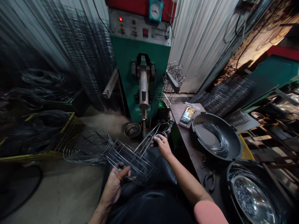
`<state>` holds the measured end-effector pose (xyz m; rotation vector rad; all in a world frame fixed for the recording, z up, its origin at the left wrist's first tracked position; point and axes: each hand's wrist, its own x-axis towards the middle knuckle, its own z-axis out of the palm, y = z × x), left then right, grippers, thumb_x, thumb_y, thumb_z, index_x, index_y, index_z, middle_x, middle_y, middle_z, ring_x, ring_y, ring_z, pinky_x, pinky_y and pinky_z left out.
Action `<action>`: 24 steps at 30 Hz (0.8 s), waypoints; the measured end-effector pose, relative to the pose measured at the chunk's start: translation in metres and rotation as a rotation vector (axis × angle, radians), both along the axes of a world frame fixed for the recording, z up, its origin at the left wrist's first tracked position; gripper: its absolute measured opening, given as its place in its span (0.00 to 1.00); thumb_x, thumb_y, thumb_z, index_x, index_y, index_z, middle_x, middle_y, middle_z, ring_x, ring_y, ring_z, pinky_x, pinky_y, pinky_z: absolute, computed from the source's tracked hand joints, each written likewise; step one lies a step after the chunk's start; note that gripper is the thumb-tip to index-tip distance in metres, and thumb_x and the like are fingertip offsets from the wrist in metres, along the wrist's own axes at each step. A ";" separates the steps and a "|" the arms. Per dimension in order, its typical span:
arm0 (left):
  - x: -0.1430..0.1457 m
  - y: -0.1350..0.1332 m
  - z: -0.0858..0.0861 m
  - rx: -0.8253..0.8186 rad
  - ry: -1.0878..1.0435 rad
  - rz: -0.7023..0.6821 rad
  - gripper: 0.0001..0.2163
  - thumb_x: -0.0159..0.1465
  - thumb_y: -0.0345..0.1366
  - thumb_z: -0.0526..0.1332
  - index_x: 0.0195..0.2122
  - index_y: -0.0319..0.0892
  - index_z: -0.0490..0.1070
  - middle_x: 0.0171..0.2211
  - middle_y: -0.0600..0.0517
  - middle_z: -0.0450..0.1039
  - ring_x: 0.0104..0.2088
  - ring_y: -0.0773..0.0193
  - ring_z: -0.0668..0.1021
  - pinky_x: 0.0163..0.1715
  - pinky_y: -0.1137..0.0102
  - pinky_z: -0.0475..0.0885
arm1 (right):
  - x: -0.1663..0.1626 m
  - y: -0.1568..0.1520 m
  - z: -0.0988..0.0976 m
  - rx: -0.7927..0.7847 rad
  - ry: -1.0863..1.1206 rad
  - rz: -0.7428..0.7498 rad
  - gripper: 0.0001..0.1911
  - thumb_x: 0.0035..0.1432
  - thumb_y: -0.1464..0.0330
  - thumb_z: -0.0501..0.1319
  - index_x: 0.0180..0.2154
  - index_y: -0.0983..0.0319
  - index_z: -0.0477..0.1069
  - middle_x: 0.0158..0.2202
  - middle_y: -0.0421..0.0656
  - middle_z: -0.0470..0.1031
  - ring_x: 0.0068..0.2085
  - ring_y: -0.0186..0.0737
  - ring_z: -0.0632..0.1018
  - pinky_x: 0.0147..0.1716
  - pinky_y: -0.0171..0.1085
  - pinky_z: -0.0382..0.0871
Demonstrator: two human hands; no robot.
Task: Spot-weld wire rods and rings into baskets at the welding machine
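A wire rack (130, 155) of thin metal rods lies tilted across my lap, held between both hands. My left hand (116, 179) is closed on its near left edge, with an orange cover on one finger. Higher up, my right hand (161, 144) pinches the slanted wire part that rises toward the machine. That part's pointed end sits just right of the lower tip of the spot welder (144, 90). Whether it touches the tip I cannot tell. Beyond my hands stands a small metal bowl (132, 129).
Round wire frames (88, 147) lie at left beside a yellow crate (72, 124). On the right-hand bench (187, 143) are a phone (187, 115), a black pan (237, 146) with wire rings, and pliers (212, 182). A steel bowl (266, 202) holds small metal pieces.
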<state>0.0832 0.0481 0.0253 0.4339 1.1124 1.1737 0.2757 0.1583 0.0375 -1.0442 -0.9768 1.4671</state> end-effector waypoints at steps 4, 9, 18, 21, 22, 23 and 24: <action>-0.001 0.003 0.002 -0.035 -0.002 0.012 0.22 0.45 0.38 0.70 0.37 0.43 0.60 0.23 0.59 0.65 0.24 0.69 0.69 0.27 0.68 0.72 | 0.002 0.004 -0.003 -0.018 -0.008 0.002 0.13 0.48 0.59 0.61 0.24 0.63 0.65 0.18 0.37 0.68 0.18 0.29 0.69 0.19 0.30 0.67; -0.002 0.009 0.000 -0.061 -0.002 0.003 0.22 0.45 0.38 0.70 0.37 0.43 0.60 0.22 0.59 0.66 0.24 0.69 0.69 0.29 0.66 0.73 | 0.004 0.012 -0.005 -0.024 -0.043 0.008 0.16 0.46 0.58 0.63 0.23 0.64 0.65 0.18 0.37 0.68 0.18 0.30 0.71 0.18 0.31 0.66; -0.002 0.022 -0.003 -0.083 -0.009 0.021 0.23 0.44 0.38 0.71 0.37 0.43 0.60 0.22 0.59 0.67 0.23 0.69 0.69 0.27 0.68 0.72 | 0.000 0.027 -0.015 -0.081 0.059 0.018 0.17 0.45 0.57 0.65 0.23 0.63 0.64 0.18 0.36 0.68 0.16 0.29 0.68 0.15 0.29 0.63; -0.002 0.028 -0.001 -0.091 -0.010 0.048 0.23 0.43 0.38 0.71 0.37 0.43 0.61 0.22 0.59 0.67 0.23 0.68 0.70 0.25 0.70 0.72 | -0.004 0.034 -0.014 -0.085 0.085 -0.002 0.16 0.44 0.57 0.65 0.23 0.63 0.64 0.17 0.36 0.67 0.16 0.28 0.67 0.14 0.28 0.62; -0.001 0.031 -0.001 -0.093 -0.010 0.060 0.23 0.42 0.38 0.71 0.36 0.43 0.61 0.22 0.58 0.67 0.24 0.68 0.70 0.25 0.70 0.71 | -0.005 0.036 -0.014 -0.077 0.088 -0.008 0.16 0.45 0.58 0.65 0.24 0.63 0.65 0.17 0.36 0.67 0.16 0.28 0.67 0.15 0.28 0.62; -0.001 0.033 0.000 -0.091 -0.010 0.068 0.24 0.42 0.38 0.71 0.36 0.43 0.61 0.22 0.58 0.67 0.24 0.67 0.70 0.24 0.71 0.71 | -0.006 0.038 -0.013 -0.068 0.090 -0.013 0.16 0.45 0.58 0.65 0.24 0.63 0.65 0.17 0.36 0.66 0.17 0.27 0.67 0.15 0.28 0.62; -0.001 0.035 0.001 -0.091 -0.008 0.072 0.24 0.41 0.37 0.71 0.36 0.43 0.61 0.22 0.58 0.67 0.24 0.67 0.71 0.24 0.71 0.71 | -0.007 0.040 -0.012 -0.059 0.092 -0.018 0.15 0.45 0.58 0.65 0.24 0.63 0.65 0.17 0.36 0.66 0.17 0.27 0.67 0.16 0.28 0.63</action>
